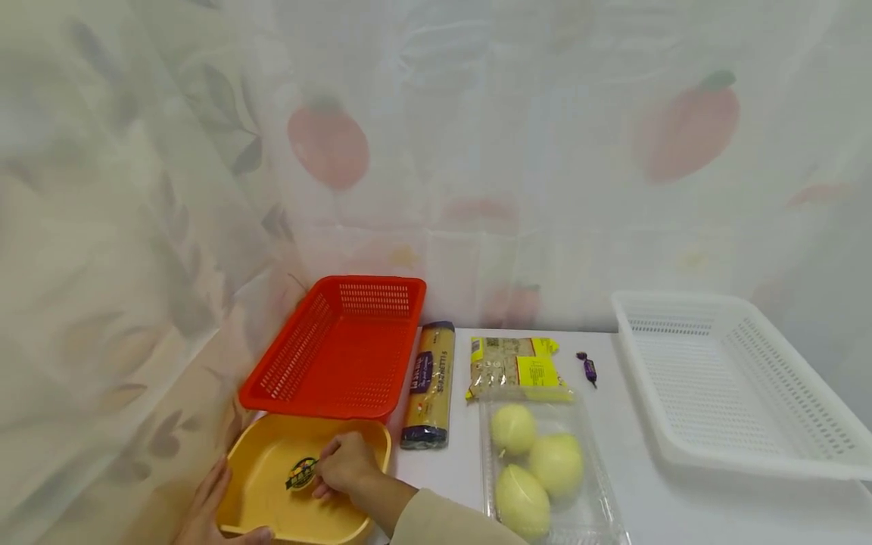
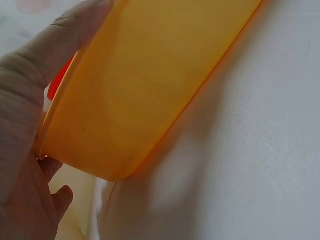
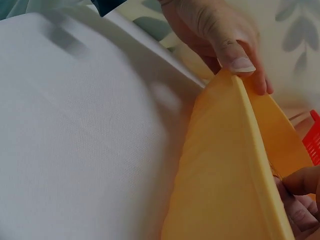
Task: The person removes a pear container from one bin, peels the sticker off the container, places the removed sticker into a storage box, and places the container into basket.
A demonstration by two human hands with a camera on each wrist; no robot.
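Note:
A yellow plastic basin (image 1: 252, 473) stands at the near left, with a dark oval label (image 1: 302, 474) on its floor. My left hand (image 1: 207, 515) grips the basin's near left corner; in the left wrist view the thumb (image 2: 65, 37) lies along the rim, with other fingers round the corner. Inside the basin, my right hand (image 1: 349, 465) has curled fingers right at the label's right edge. A thin brownish edge shows between thumb and forefinger in the right wrist view, where the basin wall (image 3: 225, 165) hides part of that hand (image 3: 302, 192).
Behind the basin sits a red basket (image 1: 347, 348). To the right lie a spaghetti pack (image 1: 429, 386), a yellow-and-clear food bag (image 1: 507, 363), a clear tray (image 1: 593, 469) with three pale yellow round fruits (image 1: 555, 463), and a purple-wrapped candy (image 1: 589, 369). A white basket (image 1: 708, 393) stands far right.

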